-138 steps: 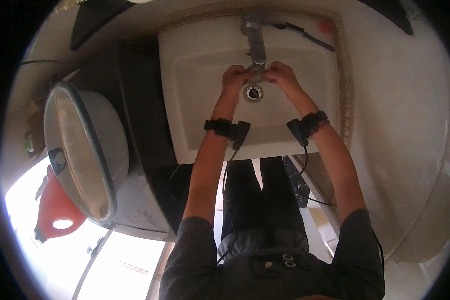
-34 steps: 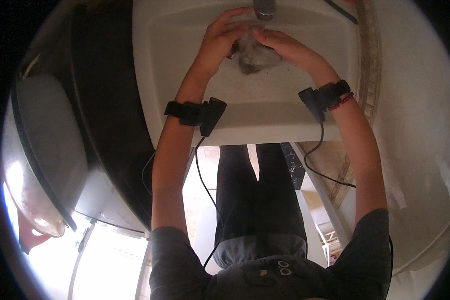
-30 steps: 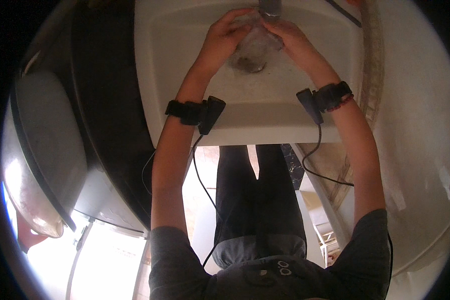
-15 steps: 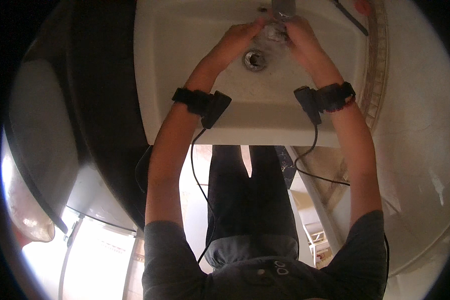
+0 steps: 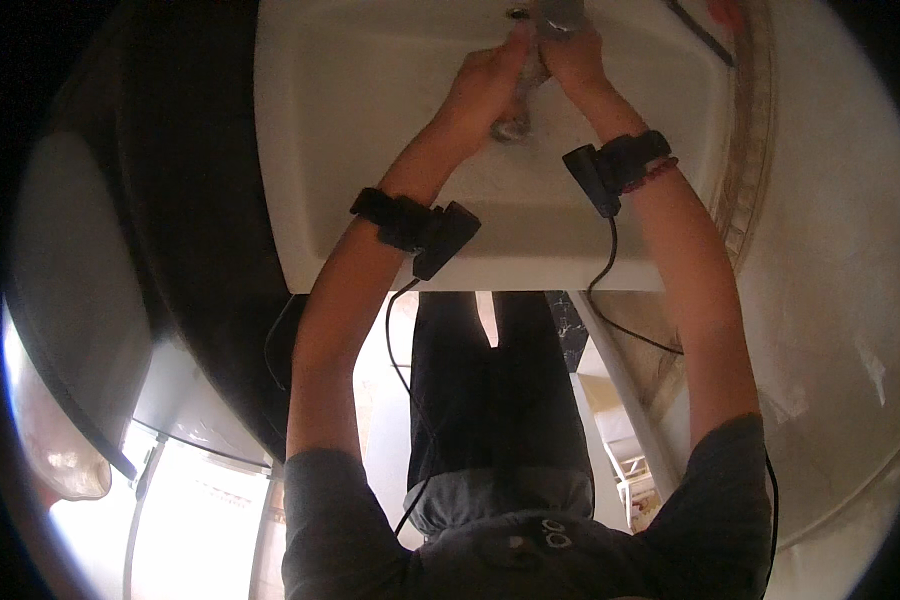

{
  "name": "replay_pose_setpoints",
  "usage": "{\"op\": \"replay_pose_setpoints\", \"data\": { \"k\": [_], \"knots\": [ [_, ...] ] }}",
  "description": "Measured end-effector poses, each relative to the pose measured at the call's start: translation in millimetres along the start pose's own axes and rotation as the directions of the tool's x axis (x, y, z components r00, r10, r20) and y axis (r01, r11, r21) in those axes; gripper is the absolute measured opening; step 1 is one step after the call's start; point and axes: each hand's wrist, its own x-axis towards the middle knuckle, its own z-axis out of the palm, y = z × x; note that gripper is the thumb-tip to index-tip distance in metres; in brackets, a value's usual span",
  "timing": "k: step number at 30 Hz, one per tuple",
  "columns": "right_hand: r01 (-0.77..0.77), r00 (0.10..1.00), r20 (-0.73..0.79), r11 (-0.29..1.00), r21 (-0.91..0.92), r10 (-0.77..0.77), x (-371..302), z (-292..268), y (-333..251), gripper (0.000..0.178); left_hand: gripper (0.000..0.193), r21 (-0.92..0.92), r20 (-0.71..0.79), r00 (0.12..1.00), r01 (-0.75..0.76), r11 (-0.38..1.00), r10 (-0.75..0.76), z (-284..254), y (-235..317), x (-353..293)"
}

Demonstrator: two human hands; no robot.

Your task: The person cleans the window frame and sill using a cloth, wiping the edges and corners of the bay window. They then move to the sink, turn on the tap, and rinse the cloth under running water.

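Note:
Both hands are inside a white washbasin (image 5: pixel 370 130), close together beneath the metal tap (image 5: pixel 560 14). My left hand (image 5: pixel 485 85) reaches in from the left, its thumb side toward the tap, and overlaps the upper edge of the metal drain (image 5: pixel 511 130). Just under the spout is my right hand (image 5: pixel 575 66), its fingers partly covered by the tap. A pale, glassy blur (image 5: pixel 536 68) shows between the hands; whether it is running water or a held thing is unclear. The fingers of both hands are blurred or hidden.
A dark sensor strap with a cable sits on my left wrist (image 5: pixel 410 225) and another on my right wrist (image 5: pixel 625 165). At the upper right a dark thin bar (image 5: pixel 700 32) and a red item (image 5: pixel 725 12) lie by the tiled border (image 5: pixel 750 180). A dark curved surface (image 5: pixel 185 180) stands left.
My right hand has moved left and closer under the tap. My left hand has shifted slightly down, now partly covering the drain. The hands are nearer each other.

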Motion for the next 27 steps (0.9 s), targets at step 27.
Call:
{"op": "replay_pose_setpoints", "data": {
  "k": [27],
  "knots": [
    [-0.289,0.874,0.470,0.911,0.294,0.126,-21.9,-14.5,4.1,0.045,0.029,0.073,0.002,0.899,-0.436,0.897,0.438,-40.3,-31.9,50.0]
  ]
}}
